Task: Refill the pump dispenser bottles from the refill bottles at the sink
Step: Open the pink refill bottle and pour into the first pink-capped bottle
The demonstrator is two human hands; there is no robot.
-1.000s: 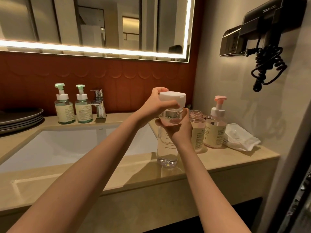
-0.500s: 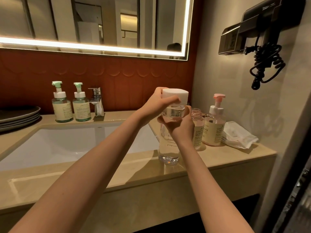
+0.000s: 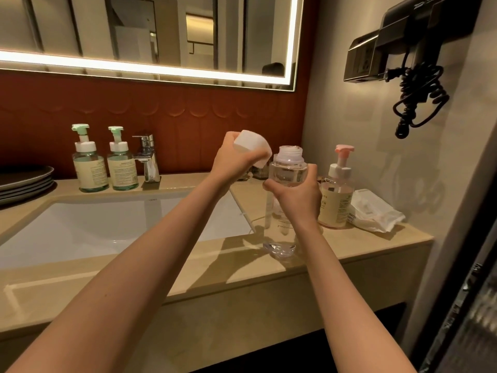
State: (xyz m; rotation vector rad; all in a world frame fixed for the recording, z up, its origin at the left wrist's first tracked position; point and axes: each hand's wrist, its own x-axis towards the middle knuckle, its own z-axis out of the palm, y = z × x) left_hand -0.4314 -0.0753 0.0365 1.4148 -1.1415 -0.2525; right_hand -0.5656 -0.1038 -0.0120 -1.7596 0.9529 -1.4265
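Standing at the counter's back-left edge, two green pump dispensers (image 3: 90, 160). Left hand (image 3: 231, 160) grips the white cap (image 3: 252, 148); right hand (image 3: 295, 195) clamps the clear refill bottle (image 3: 285, 211) near the front edge. Keep it upright before pouring.

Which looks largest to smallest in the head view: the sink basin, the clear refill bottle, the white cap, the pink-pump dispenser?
1. sink basin
2. clear refill bottle; nearer the camera, so unsure against the next
3. pink-pump dispenser
4. white cap
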